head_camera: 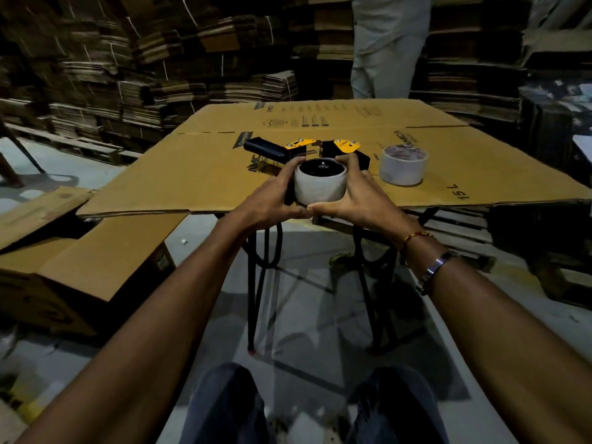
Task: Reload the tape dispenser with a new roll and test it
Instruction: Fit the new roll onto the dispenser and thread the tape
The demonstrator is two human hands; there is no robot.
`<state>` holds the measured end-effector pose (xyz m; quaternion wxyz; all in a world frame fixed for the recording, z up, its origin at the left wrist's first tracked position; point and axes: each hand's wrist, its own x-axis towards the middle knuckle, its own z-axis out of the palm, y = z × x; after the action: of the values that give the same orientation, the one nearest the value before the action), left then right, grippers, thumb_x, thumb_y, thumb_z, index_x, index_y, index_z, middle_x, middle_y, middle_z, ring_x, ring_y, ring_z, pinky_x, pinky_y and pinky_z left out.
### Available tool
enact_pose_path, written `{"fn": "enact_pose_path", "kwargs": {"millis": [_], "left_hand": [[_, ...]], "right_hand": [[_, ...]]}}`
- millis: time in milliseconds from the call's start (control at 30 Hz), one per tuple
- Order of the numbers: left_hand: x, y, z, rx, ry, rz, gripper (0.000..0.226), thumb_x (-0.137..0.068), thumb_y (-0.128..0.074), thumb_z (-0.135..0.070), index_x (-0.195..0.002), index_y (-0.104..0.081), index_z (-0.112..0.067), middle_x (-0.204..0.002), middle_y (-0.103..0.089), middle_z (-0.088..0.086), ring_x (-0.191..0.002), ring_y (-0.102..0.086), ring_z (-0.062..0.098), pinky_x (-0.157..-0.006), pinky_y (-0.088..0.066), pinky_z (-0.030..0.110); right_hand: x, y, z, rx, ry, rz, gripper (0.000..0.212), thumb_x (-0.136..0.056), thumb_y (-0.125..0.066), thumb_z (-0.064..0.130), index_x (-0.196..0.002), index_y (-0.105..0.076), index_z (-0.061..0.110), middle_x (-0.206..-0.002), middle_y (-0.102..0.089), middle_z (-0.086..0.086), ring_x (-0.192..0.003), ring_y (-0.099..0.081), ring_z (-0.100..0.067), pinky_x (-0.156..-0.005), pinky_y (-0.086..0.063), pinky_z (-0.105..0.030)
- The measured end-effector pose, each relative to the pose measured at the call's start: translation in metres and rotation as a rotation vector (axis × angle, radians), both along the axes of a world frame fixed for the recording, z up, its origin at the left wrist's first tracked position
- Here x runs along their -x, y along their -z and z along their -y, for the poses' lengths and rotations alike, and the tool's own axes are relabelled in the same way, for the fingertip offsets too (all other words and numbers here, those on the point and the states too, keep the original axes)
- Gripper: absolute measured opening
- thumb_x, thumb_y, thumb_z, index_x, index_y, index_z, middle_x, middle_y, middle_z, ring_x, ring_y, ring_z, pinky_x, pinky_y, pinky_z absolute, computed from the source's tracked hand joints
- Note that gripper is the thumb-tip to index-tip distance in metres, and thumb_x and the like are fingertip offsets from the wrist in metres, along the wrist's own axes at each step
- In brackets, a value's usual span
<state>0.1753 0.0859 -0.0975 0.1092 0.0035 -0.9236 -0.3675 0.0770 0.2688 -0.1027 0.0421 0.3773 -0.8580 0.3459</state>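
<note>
A black and yellow tape dispenser [307,148] lies flat on a sheet of cardboard [198,174] that covers a small table. A pale tape roll [320,187] sits on the dispenser's black hub near the front edge. My left hand [275,200] and my right hand [355,195] clasp this roll from both sides, thumbs meeting in front of it. A second pale tape roll [403,166] stands on the cardboard just right of the dispenser, untouched. The dispenser's black handle [264,149] points left.
The table stands on black metal legs [256,283]. A folded cardboard box [83,261] lies low at the left. Stacks of flattened cartons [128,75] fill the background. A person in light clothes [387,43] stands behind the table. My knees [230,405] show at the bottom.
</note>
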Motion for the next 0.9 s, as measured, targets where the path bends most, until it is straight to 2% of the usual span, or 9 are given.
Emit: {"fn": "enact_pose_path", "kwargs": {"millis": [133, 233, 300, 467, 567, 633, 667, 767, 900], "left_hand": [[0.000, 0.000, -0.002, 0.054, -0.031, -0.029, 0.104, -0.078, -0.082, -0.034, -0.155, -0.012, -0.031, -0.155, -0.040, 0.012, -0.135, -0.047, 0.031, -0.107, -0.046, 0.050], [-0.003, 0.003, -0.002, 0.116, -0.074, -0.069, 0.104, -0.074, -0.079, -0.050, -0.153, -0.014, -0.037, -0.153, -0.042, 0.011, -0.136, -0.046, 0.031, -0.105, -0.046, 0.053], [-0.004, 0.006, 0.000, 0.162, -0.080, -0.094, 0.103, -0.076, -0.080, -0.046, -0.154, -0.014, -0.035, -0.150, -0.046, 0.009, -0.134, -0.046, 0.029, -0.103, -0.046, 0.053], [-0.002, 0.005, 0.003, 0.203, -0.053, -0.091, 0.100, -0.080, -0.079, -0.035, -0.156, -0.014, -0.032, -0.143, -0.053, 0.008, -0.130, -0.049, 0.027, -0.103, -0.046, 0.047], [0.001, -0.003, 0.003, 0.202, -0.013, -0.066, 0.092, -0.084, -0.076, -0.029, -0.155, -0.017, -0.032, -0.141, -0.053, 0.006, -0.127, -0.050, 0.023, -0.100, -0.045, 0.035], [0.002, -0.013, 0.006, 0.142, 0.036, -0.029, 0.078, -0.088, -0.067, -0.032, -0.154, -0.025, -0.031, -0.140, -0.049, 0.002, -0.124, -0.048, 0.016, -0.096, -0.043, 0.028], [0.003, -0.019, 0.008, 0.119, 0.046, -0.029, 0.072, -0.087, -0.060, -0.036, -0.152, -0.031, -0.032, -0.139, -0.048, -0.001, -0.123, -0.046, 0.014, -0.096, -0.044, 0.029], [0.014, -0.034, 0.020, 0.161, -0.032, -0.129, 0.061, -0.085, -0.052, -0.040, -0.145, -0.046, -0.031, -0.140, -0.046, 0.001, -0.127, -0.045, 0.020, -0.103, -0.044, 0.046], [0.040, -0.046, 0.038, 0.400, -0.236, -0.155, 0.065, -0.091, -0.059, -0.025, -0.152, -0.034, -0.021, -0.154, -0.036, 0.008, -0.139, -0.034, 0.028, -0.111, -0.036, 0.050]], "right_hand": [[0.004, -0.004, -0.002, 0.003, -0.035, 0.056, 0.104, -0.062, -0.082, 0.066, -0.142, -0.025, 0.031, -0.138, -0.047, -0.006, -0.125, -0.046, -0.023, -0.074, -0.049, -0.023], [0.010, -0.016, -0.009, -0.017, -0.113, 0.071, 0.109, -0.064, -0.084, 0.062, -0.149, -0.027, 0.025, -0.150, -0.039, -0.003, -0.135, -0.042, -0.021, -0.103, -0.047, -0.037], [0.015, -0.021, -0.014, -0.060, -0.144, 0.053, 0.109, -0.066, -0.084, 0.058, -0.153, -0.027, 0.026, -0.153, -0.035, -0.002, -0.138, -0.039, -0.022, -0.110, -0.040, -0.041], [0.032, -0.021, -0.029, 0.009, -0.217, 0.154, 0.087, -0.075, -0.085, 0.038, -0.147, -0.035, 0.037, -0.153, -0.042, 0.003, -0.136, -0.043, -0.016, -0.110, -0.043, -0.039], [0.037, -0.018, -0.031, 0.013, -0.219, 0.179, 0.074, -0.078, -0.083, 0.032, -0.140, -0.043, 0.039, -0.149, -0.045, 0.003, -0.130, -0.045, -0.012, -0.099, -0.044, -0.025], [0.041, -0.016, -0.031, 0.010, -0.222, 0.194, 0.073, -0.079, -0.082, 0.033, -0.140, -0.043, 0.039, -0.149, -0.044, 0.002, -0.129, -0.046, -0.013, -0.099, -0.045, -0.026], [0.043, -0.016, -0.031, 0.002, -0.226, 0.202, 0.073, -0.080, -0.081, 0.032, -0.141, -0.042, 0.039, -0.149, -0.044, 0.002, -0.129, -0.046, -0.013, -0.099, -0.045, -0.027], [0.046, -0.018, -0.030, -0.032, -0.251, 0.206, 0.072, -0.082, -0.079, 0.033, -0.142, -0.040, 0.039, -0.150, -0.043, 0.000, -0.132, -0.043, -0.015, -0.103, -0.043, -0.029], [0.049, -0.018, -0.026, -0.003, -0.237, 0.245, 0.076, -0.084, -0.078, 0.025, -0.147, -0.037, 0.035, -0.155, -0.037, -0.001, -0.132, -0.039, -0.012, -0.101, -0.039, -0.023]]}}
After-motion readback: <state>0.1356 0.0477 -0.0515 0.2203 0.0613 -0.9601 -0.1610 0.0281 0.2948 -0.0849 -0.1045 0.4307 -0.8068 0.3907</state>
